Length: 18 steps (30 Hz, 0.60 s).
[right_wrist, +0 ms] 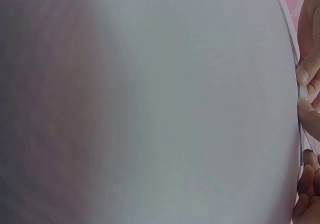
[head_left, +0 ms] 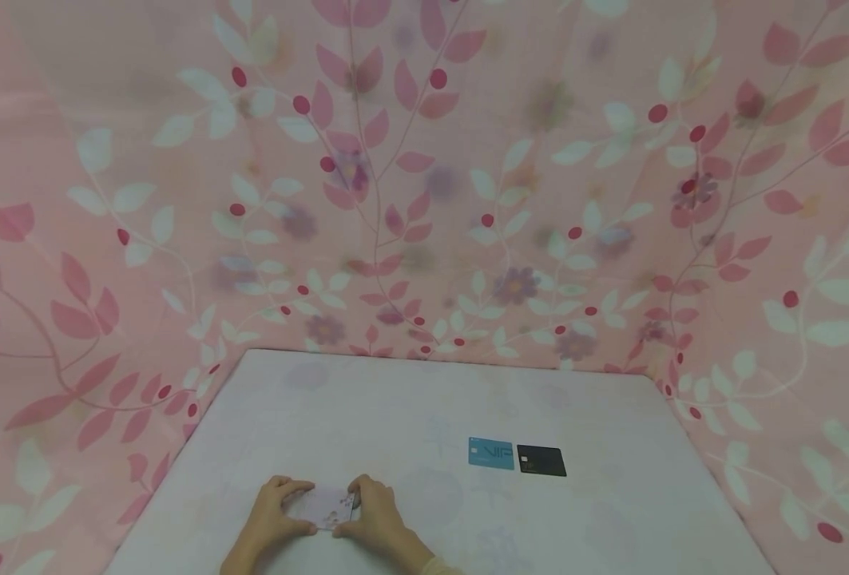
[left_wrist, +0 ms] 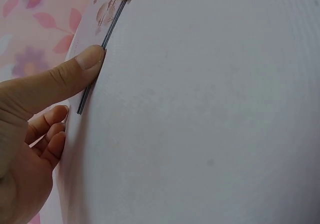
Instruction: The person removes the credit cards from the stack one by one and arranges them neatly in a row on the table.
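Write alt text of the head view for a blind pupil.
A left hand and right hand grip a pale patterned card at a white table; a blue card and a black card lie to the right.

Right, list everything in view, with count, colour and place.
Flower-printed card: one visible on top, pale, between the hands; its edge looks layered, number of layers unclear
VIP card: one, blue, flat on the table, beyond and to the right of the hands
Plain-looking card: one, black, just right of the blue one
Table: one, whitish, under the cards
Floral backdrop: count unclear, pink, behind and beside the table
Left hand: one, card's left side
Right hand: one, card's right side
Sleeve: one, pale, right wrist
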Tool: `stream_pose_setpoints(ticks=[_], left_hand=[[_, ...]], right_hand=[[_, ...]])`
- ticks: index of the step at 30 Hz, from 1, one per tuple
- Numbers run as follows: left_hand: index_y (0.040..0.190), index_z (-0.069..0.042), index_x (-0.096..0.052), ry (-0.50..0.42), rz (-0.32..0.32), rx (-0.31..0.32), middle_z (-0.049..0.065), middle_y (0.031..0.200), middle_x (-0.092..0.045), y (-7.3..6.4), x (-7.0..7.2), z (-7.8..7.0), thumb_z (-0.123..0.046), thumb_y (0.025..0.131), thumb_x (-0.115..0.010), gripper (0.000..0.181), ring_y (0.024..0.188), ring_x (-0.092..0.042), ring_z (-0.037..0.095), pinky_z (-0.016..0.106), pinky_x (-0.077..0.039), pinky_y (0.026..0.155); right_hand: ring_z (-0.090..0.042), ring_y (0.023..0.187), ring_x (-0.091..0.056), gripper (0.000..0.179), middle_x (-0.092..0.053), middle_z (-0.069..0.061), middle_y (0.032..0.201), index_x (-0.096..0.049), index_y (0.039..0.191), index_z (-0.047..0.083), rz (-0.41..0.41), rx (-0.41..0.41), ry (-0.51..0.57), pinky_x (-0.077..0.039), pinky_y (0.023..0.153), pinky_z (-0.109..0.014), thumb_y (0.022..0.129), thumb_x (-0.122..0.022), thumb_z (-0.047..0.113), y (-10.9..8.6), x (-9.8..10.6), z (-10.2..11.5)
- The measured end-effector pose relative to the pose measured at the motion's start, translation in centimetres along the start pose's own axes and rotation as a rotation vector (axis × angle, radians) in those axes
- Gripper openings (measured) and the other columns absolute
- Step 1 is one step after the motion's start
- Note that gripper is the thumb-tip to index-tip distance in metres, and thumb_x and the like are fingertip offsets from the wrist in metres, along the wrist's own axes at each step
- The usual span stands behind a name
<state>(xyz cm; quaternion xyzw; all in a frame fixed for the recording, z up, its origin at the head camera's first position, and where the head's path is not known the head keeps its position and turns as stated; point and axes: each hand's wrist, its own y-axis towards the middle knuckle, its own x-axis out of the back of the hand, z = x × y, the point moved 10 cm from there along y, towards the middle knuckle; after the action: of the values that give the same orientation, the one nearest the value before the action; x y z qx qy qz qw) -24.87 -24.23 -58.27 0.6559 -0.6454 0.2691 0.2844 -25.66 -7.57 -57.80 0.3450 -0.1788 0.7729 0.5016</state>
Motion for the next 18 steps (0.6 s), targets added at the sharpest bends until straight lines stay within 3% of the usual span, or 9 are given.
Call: stream_pose_setpoints(ticks=[4, 9, 18], left_hand=[[0.105, -0.012, -0.069, -0.001, 0.018, 0.011, 0.004, 0.094, -0.053, 0.1, 0.0, -0.3, -0.021, 0.048, -0.09, 0.061, 0.088, -0.047, 0.018, 0.039, -0.045, 0.079], [0.108, -0.012, -0.068, 0.014, 0.048, 0.047, 0.0, 0.093, -0.054, 0.1, -0.1, 0.0, -0.025, 0.048, -0.089, 0.064, 0.087, -0.049, 0.017, 0.045, -0.045, 0.085], [0.111, -0.011, -0.065, -0.047, 0.062, 0.072, 0.001, 0.098, -0.062, 0.0, 0.0, 1.1, -0.023, 0.048, -0.09, 0.069, 0.095, -0.057, 0.022, 0.05, -0.043, 0.092]], right_hand=[[-0.011, 0.088, -0.05, 0.064, -0.058, 0.008, 0.091, -0.055, 0.116, 0.01, 0.011, -0.024, 0.034, -0.045, 0.083, -0.032, 0.063, -0.085, 0.031, -0.3, -0.2, -0.1], [-0.021, 0.11, -0.052, 0.064, -0.059, -0.003, 0.116, -0.056, 0.121, 0.008, 0.038, 0.016, -0.028, -0.041, 0.096, -0.043, 0.068, -0.083, 0.031, -0.5, -0.4, 0.5], [-0.002, 0.086, -0.046, 0.061, -0.058, 0.005, 0.098, -0.059, 0.12, 0.002, 0.047, 0.075, 0.087, -0.045, 0.077, -0.021, 0.071, -0.081, 0.03, -0.1, 0.5, 0.8]])
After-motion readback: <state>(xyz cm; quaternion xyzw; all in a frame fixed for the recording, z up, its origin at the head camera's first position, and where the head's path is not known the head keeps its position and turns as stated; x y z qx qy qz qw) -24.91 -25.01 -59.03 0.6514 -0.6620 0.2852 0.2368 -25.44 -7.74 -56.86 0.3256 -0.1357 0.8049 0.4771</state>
